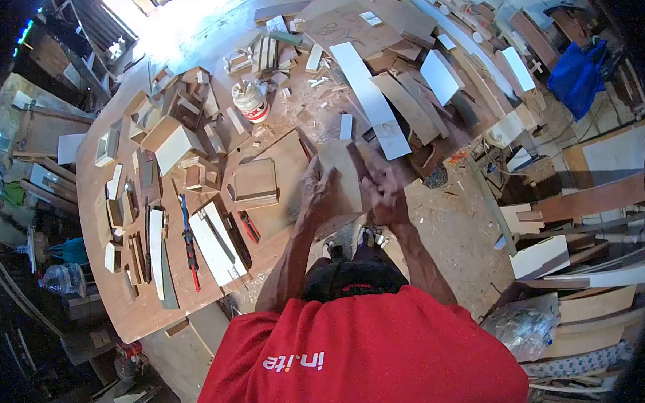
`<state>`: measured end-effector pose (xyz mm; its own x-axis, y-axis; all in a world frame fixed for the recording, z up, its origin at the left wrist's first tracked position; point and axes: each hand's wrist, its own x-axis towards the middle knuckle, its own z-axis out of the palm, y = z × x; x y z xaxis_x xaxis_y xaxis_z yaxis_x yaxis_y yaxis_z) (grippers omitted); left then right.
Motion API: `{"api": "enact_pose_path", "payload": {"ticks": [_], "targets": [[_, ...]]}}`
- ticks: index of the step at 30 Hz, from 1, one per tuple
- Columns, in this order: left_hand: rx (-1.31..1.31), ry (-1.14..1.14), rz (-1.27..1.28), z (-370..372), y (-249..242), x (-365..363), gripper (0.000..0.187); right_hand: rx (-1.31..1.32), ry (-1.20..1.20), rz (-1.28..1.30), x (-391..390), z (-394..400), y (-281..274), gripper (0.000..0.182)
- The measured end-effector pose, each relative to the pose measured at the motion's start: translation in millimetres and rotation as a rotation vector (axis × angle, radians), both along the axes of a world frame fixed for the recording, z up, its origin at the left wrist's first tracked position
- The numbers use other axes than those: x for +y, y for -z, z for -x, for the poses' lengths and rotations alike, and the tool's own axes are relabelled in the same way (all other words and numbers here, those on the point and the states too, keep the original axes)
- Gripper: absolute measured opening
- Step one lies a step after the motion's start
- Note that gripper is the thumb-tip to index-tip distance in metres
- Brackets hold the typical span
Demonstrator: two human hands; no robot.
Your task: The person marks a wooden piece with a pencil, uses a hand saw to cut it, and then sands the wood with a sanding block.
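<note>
Between my two hands is a flat brown wooden panel [341,173], held in front of my body at the table's near edge. My left hand [318,193] grips its left side, fingers over the face. On the opposite side, my right hand [386,192] is closed at the panel's edge, slightly smeared by motion. Just left of the hands, a shallow wooden box or framed piece [254,183] lies on a larger brown board [286,170]. A red-handled tool [249,227] rests below that box.
The wooden table [135,313] carries a white tub with red lettering [250,103], small wooden boxes [176,145], a long white board [370,100], white strips [217,243] and a blue-and-red bar tool [189,241]. Stacked boards [592,202] and a blue bag [579,78] stand right.
</note>
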<state>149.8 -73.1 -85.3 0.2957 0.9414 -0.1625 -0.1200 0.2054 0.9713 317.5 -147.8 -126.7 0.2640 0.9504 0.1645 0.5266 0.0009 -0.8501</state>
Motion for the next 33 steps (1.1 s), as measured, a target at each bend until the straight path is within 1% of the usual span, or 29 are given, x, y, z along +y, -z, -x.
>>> {"api": "enact_pose_path", "payload": {"ticks": [1, 3, 4, 5, 6, 7, 9, 10, 12, 13, 14, 15, 16, 17, 18, 19, 21, 22, 23, 24, 25, 26, 27, 28, 30, 31, 33], "targets": [[0.001, 0.002, 0.003, -1.0, 3.3, -2.3, 0.032, 0.018, 0.036, 0.041, 7.2, -3.0, -9.7, 0.041], [0.107, -0.007, -0.085, 0.6, 11.1, 5.6, 0.035, 0.057, 0.108, 0.123, 21.6, -8.2, -32.7, 0.043], [0.108, -0.009, -0.088, 1.2, 14.2, 11.0, 0.035, -0.188, 0.107, 0.02, 12.6, -3.1, -47.3, 0.044], [0.18, -0.006, -0.203, -0.1, 18.4, 14.4, 0.037, -0.438, 0.101, -0.079, 2.8, 0.7, -52.9, 0.044], [0.25, -0.003, -0.318, -1.6, 16.8, 15.6, 0.038, -0.668, 0.032, -0.226, -2.6, 6.7, -51.7, 0.043], [0.247, -0.005, -0.322, -2.1, 14.7, 16.8, 0.038, -0.671, 0.032, -0.23, 2.7, 6.7, -46.6, 0.043], [0.13, 0.038, -0.219, -0.1, 11.8, 13.7, 0.039, -0.628, 0.104, -0.036, 18.4, 4.3, -33.6, 0.039], [0.134, 0.039, -0.214, 3.5, 16.7, 9.4, 0.039, -0.567, 0.151, 0.062, 33.6, 1.2, -40.9, 0.039], [0.403, -0.035, -0.316, 7.4, 17.6, 10.7, 0.041, -0.516, 0.174, 0.05, 44.4, -7.6, -44.0, 0.038], [0.402, -0.033, -0.32, 10.1, 14.6, 12.4, 0.041, -0.468, 0.189, 0.041, 46.8, -9.4, -46.2, 0.038], [0.362, 0.0, -0.206, 12.5, 12.0, 14.6, 0.041, -0.472, 0.186, 0.036, 42.3, -4.6, -45.8, 0.038], [0.321, 0.031, -0.088, 14.1, 10.4, 14.9, 0.041, -0.509, 0.132, -0.029, 27.7, 8.3, -42.8, 0.037], [0.32, 0.025, -0.088, 14.4, 18.1, 16.5, 0.041, -0.543, 0.079, -0.094, 13.2, 22.8, -41.5, 0.036], [0.342, -0.019, -0.224, 13.6, 33.2, 19.1, 0.04, -0.576, 0.029, -0.159, 7.6, 30.4, -41.1, 0.035], [0.354, -0.043, -0.289, 13.2, 37.0, 17.5, 0.039, -0.492, 0.074, -0.105, 13.7, 30.1, -39.9, 0.036], [0.368, -0.068, -0.353, 12.6, 37.2, 15.2, 0.038, -0.489, 0.066, -0.104, 24.9, 25.0, -34.8, 0.036], [0.028, -0.01, -0.066, 12.9, 32.9, 16.5, 0.036, 0.056, -0.005, 0.126, 47.6, 13.9, -25.9, 0.038], [0.028, -0.004, -0.071, 12.6, 33.6, 20.0, 0.036, 0.042, 0.011, 0.143, 34.2, 21.5, -31.6, 0.038], [0.013, -0.056, -0.031, 12.8, 34.4, 24.4, 0.035, 0.029, 0.028, 0.16, 20.5, 29.5, -38.0, 0.037], [-0.002, -0.114, 0.011, 13.4, 36.5, 28.4, 0.035, 0.026, 0.039, 0.054, 8.7, 35.3, -27.1, 0.037], [-0.007, -0.125, 0.008, 12.7, 37.9, 31.9, 0.035, 0.023, 0.045, -0.052, 4.0, 42.1, -32.8, 0.037], [0.016, -0.105, -0.055, 12.8, 40.6, 32.3, 0.036, 0.22, 0.036, -0.103, -1.8, 46.4, -38.6, 0.04], [0.045, -0.075, -0.113, 13.4, 43.7, 29.9, 0.037, 0.226, 0.036, -0.097, 4.5, 44.4, -46.5, 0.04], [0.051, -0.068, -0.106, 10.3, 40.9, 25.7, 0.037, 0.249, 0.014, -0.043, 22.1, 35.8, -53.9, 0.039], [0.033, -0.087, -0.172, 2.8, 24.1, 22.5, 0.035, 0.29, -0.032, 0.051, 51.0, 21.3, -62.6, 0.038], [0.034, -0.084, -0.178, 2.9, 18.3, 26.3, 0.035, 0.292, -0.03, 0.044, 50.0, 22.9, -53.1, 0.038], [-0.138, -0.184, 0.119, 7.8, 11.6, 32.1, 0.034, 0.001, -0.059, -0.102, 31.4, 34.3, -22.9, 0.037]]}}
